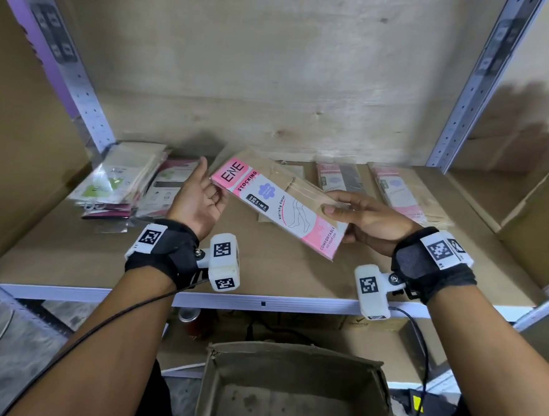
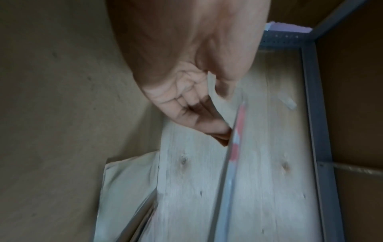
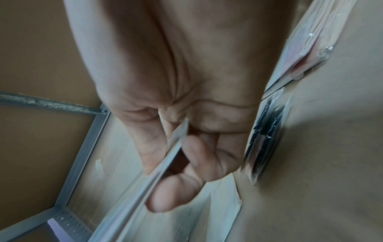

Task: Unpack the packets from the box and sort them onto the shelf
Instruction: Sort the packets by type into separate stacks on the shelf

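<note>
A pink and white stocking packet (image 1: 276, 204) is held slanted above the cardboard-lined shelf (image 1: 262, 272). My right hand (image 1: 363, 220) grips its right part, thumb on top and fingers beneath; the right wrist view shows the packet's edge (image 3: 145, 180) pinched between thumb and fingers (image 3: 194, 150). My left hand (image 1: 202, 199) stands palm inward at the packet's left end, thumb raised clear, fingertips (image 2: 215, 129) touching the packet's edge (image 2: 234, 147). The brown box (image 1: 289, 351) sits below the shelf between my arms, with only its bare bottom showing.
Sorted piles lie along the shelf's back: pale packets (image 1: 119, 184) and dark ones (image 1: 167, 187) at left, pink ones at middle (image 1: 337, 179) and right (image 1: 401, 194). Metal uprights (image 1: 92, 97) (image 1: 462, 100) frame the bay. A large carton (image 1: 541, 226) stands at right.
</note>
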The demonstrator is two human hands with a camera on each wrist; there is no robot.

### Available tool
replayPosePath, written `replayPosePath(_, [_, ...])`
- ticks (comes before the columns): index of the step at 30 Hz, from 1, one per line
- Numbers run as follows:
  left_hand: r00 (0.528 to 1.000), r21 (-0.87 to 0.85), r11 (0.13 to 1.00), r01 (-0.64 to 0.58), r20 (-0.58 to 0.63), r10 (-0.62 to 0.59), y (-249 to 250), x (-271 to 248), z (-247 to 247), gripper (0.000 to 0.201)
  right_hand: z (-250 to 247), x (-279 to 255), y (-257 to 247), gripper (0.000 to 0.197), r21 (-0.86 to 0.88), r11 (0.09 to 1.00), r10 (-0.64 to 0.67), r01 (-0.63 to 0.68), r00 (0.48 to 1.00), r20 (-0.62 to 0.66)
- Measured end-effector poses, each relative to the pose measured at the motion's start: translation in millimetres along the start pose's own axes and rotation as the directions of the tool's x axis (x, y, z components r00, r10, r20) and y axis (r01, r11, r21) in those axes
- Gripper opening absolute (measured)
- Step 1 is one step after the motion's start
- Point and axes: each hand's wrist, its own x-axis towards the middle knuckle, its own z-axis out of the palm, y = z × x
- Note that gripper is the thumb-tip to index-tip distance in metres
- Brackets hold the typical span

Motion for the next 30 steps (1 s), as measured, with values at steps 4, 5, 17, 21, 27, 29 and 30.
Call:
replayPosePath(4, [0.980,0.132,0.990,0.058,0.183,-0.082,-19.4,-1.5,26.7,0.059,-17.6,-8.3,0.7,0.025,0.079,0.995,-0.054,0.063,0.992,-0.118])
replayPosePath(5, [0.968,0.185,0.981,0.064,0.228,-0.106,-26.6,-1.8,37.2,0.058,-24.1,-11.0,-0.4,0.019,0.109,0.990,-0.072,0.089,0.986,-0.152])
replayPosePath(17, [0.888,0.610,0.789,-0.066,0.396,-0.232,-134.0,-13.5,191.0,0.026,-112.2,-50.5,-3.4,0.008,0.143,0.974,-0.054,0.178,0.785,-0.617])
replayPosePath(21, [0.894,0.634,0.769,-0.079,0.387,-0.227,-158.3,-10.1,215.8,0.034,-147.6,-58.5,6.2,0.012,0.067,0.996,0.005,0.053,0.744,-0.669])
replayPosePath(27, [0.919,0.730,0.680,-0.068,0.311,-0.242,-184.9,-5.0,231.9,0.036,-181.6,-56.3,20.6,0.040,-0.183,0.957,0.020,-0.224,0.684,-0.729])
replayPosePath(29, [0.931,0.752,0.657,-0.058,0.278,-0.236,-189.9,-2.2,236.1,0.034,-182.9,-53.5,22.6,0.035,-0.224,0.941,0.004,-0.255,0.668,-0.744])
replayPosePath(30, [0.937,0.761,0.647,-0.053,0.261,-0.230,-191.5,-0.8,237.4,0.033,-182.8,-52.5,22.5,0.027,-0.235,0.932,0.006,-0.275,0.661,-0.751])
